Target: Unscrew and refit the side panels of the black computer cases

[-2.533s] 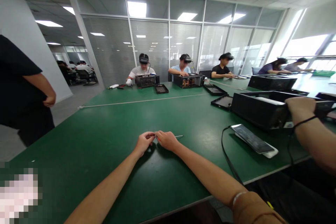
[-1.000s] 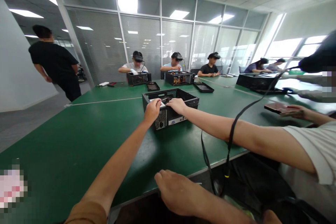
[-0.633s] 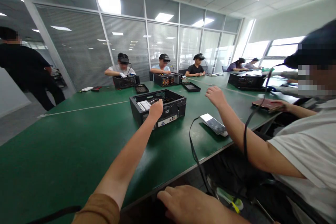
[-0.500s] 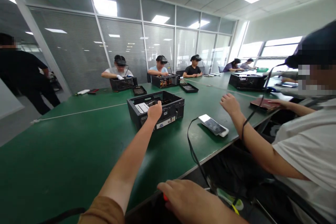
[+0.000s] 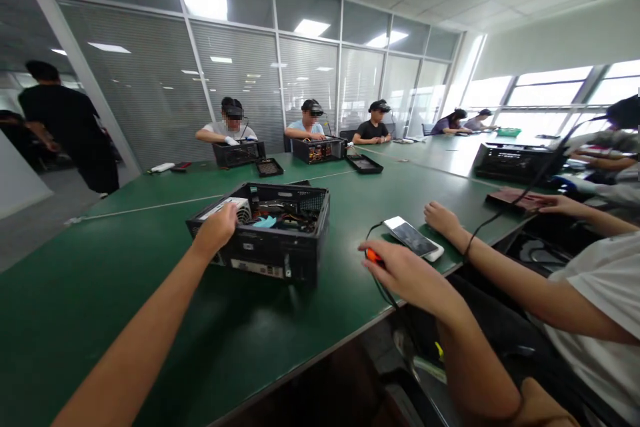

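Note:
A black computer case (image 5: 260, 247) lies with its side off on the green table, its inner parts, wires and a light-blue piece (image 5: 265, 221) showing. My left hand (image 5: 216, 230) is closed over the near left edge of the case, beside the silver power supply (image 5: 240, 208). To the right of the case, my right hand (image 5: 400, 270) is raised above the table edge, with its fingers closed around a small orange object (image 5: 373, 255). Most of that object is hidden in the hand, so its kind does not show.
A phone (image 5: 410, 237) with a black cable lies to the right, close to a co-worker's hand (image 5: 445, 219). That person's other hand rests on a dark red object (image 5: 515, 199). Across the green table (image 5: 100, 293), people work at open cases (image 5: 317, 149) with black panels (image 5: 365, 164) nearby.
The case has turned and come left and nearer with my left hand on it. My right hand has risen from the lap to above the table edge, holding the orange object.

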A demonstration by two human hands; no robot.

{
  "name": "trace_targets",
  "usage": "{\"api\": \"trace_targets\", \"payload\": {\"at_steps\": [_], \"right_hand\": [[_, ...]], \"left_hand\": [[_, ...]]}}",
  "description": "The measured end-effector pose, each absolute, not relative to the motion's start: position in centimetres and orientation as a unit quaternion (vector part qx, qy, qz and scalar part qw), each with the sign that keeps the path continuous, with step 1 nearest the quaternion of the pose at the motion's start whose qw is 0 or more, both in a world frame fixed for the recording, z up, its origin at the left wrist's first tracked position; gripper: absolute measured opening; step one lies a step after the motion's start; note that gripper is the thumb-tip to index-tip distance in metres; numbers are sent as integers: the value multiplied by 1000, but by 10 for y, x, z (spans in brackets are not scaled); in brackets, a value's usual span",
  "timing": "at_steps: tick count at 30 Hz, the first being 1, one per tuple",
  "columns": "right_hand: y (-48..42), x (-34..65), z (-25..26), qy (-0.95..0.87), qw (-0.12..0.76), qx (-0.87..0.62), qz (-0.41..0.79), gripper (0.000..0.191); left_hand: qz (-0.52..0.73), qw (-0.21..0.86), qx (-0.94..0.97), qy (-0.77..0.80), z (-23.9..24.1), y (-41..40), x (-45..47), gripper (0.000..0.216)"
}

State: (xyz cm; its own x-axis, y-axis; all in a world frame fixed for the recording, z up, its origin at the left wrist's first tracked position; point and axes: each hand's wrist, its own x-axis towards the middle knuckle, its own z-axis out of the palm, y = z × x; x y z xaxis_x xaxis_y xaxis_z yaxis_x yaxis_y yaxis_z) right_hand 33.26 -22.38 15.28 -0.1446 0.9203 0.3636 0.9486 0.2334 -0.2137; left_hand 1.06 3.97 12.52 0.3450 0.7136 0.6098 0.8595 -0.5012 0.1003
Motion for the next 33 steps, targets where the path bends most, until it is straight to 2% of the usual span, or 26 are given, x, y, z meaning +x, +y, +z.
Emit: {"api": "trace_targets", "payload": {"at_steps": [4, 7, 9, 13, 16, 18, 22, 25, 28, 33], "right_hand": [[-131, 357, 146, -705, 206, -673, -86, 28], [-54, 361, 128, -684, 141, -713, -61, 28], [-8, 358, 115, -672, 94, -733, -48, 29], [66, 345, 93, -691, 64, -719, -33, 30], [107, 330, 81, -709, 55, -703, -35, 38], [127, 318, 73, -719, 50, -692, -39, 43], [142, 303, 59, -733, 33, -677, -48, 43], [136, 303, 56, -737, 18, -673, -61, 36], [119, 307, 57, -748, -4, -660, -68, 31], [55, 289, 60, -793, -38, -606, -51, 26]], "left_hand": [[-309, -2, -828, -469, 133, 57, -77, 25], [-296, -87, -800, -514, 148, 64, -118, 27], [-280, -104, -779, -552, 164, 54, -131, 29], [-236, -1, -789, -567, 186, -19, -115, 33], [-203, 26, -804, -559, 168, -93, -74, 29], [-194, 97, -804, -554, 144, -128, -47, 26], [-203, 291, -733, -581, 106, -143, -36, 25], [-223, 378, -669, -599, 97, -127, -73, 23], [-237, 358, -630, -647, 102, -103, -126, 24], [-280, 174, -656, -679, 124, -52, -211, 23]]}}
